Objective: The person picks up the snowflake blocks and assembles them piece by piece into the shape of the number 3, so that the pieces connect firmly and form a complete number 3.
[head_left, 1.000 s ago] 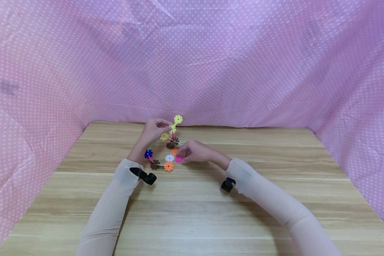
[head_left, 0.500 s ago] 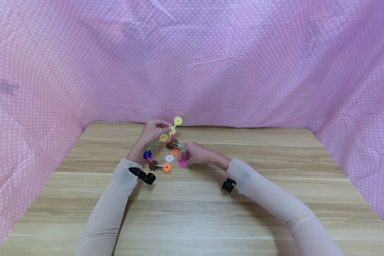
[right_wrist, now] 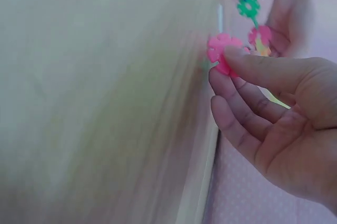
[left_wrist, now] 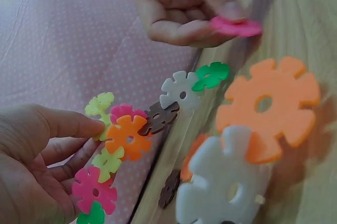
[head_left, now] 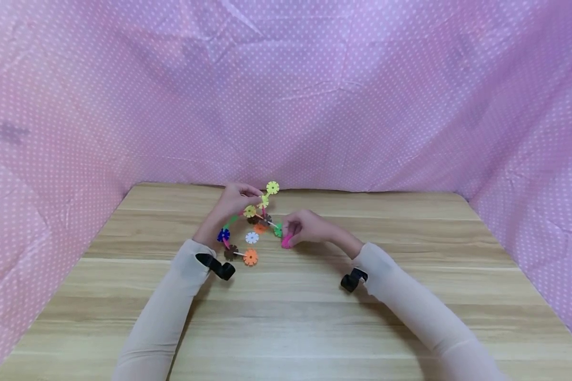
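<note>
My left hand point(head_left: 233, 201) pinches a yellow notched disc in a chain of interlocking plastic snowflake discs. Another yellow disc point(head_left: 273, 187) juts from the top of this chain. One branch runs through a brown and a white disc point(left_wrist: 176, 92) to a green disc point(head_left: 278, 229). The other curves past a blue disc point(head_left: 223, 235) to an orange end disc point(head_left: 250, 257). Between thumb and fingertips, my right hand point(head_left: 307, 226) holds a pink snowflake disc point(right_wrist: 218, 50), just right of the green one. In the left wrist view a small gap separates pink from green.
A white disc point(head_left: 251, 237), an orange disc point(head_left: 260, 228) and a brown disc point(left_wrist: 169, 188) lie inside the chain's curve on the wooden table point(head_left: 286, 317). Pink dotted cloth point(head_left: 314, 106) hangs behind the table and at both sides.
The right hand has moved right with the pink disc, away from the loose discs to beside the green one. The left hand and chain have shifted slightly right and nearer.
</note>
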### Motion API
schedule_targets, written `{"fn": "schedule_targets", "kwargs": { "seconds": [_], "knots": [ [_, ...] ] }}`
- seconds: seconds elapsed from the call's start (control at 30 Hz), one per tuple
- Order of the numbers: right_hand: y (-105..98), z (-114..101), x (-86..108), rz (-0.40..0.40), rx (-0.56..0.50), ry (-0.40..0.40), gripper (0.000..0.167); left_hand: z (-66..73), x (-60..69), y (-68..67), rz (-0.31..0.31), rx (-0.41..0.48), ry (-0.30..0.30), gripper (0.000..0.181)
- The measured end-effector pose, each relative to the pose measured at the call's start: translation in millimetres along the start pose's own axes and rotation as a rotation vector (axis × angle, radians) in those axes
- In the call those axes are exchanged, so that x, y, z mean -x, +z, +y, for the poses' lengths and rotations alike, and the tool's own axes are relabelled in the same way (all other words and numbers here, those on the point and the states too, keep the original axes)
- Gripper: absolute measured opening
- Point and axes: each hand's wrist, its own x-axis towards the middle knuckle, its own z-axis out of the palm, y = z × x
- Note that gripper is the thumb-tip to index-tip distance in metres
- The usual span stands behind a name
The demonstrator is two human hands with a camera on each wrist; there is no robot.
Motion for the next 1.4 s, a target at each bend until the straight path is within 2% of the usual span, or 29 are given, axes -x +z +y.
{"fn": "schedule_targets", "kwargs": {
  "seconds": [0.2, 0.4, 0.6, 0.77, 0.97, 1.17, 1.4],
  "knots": [
    [-16.0, 11.7, 10.8, 0.198, -0.053, 0.028, 0.018, 7.0, 4.6, 14.8, -0.062, -0.023, 0.032, 0.019],
    [-26.3, 18.4, 17.8, 0.424, -0.156, 0.055, 0.018, 15.1, 10.4, 25.4, -0.127, 0.018, 0.0, 0.018],
    [-30.6, 21.2, 18.3, 0.554, -0.232, 0.022, 0.017, 18.9, 12.6, 30.4, -0.152, 0.064, -0.028, 0.017],
    [-33.2, 20.3, 20.9, 0.657, -0.235, 0.018, 0.014, 22.6, 15.1, 32.6, -0.17, 0.081, -0.026, 0.018],
    [-33.6, 20.2, 21.6, 0.691, -0.246, 0.003, 0.015, 25.0, 16.2, 34.3, -0.174, 0.073, -0.021, 0.018],
    [-32.2, 21.2, 20.2, 0.671, -0.283, -0.022, 0.013, 26.8, 16.3, 35.9, -0.188, 0.064, -0.015, 0.018],
    [-28.0, 20.9, 20.4, 0.652, -0.294, -0.016, 0.013, 25.6, 14.1, 40.3, -0.234, 0.091, -0.035, 0.025]
  ]
}}
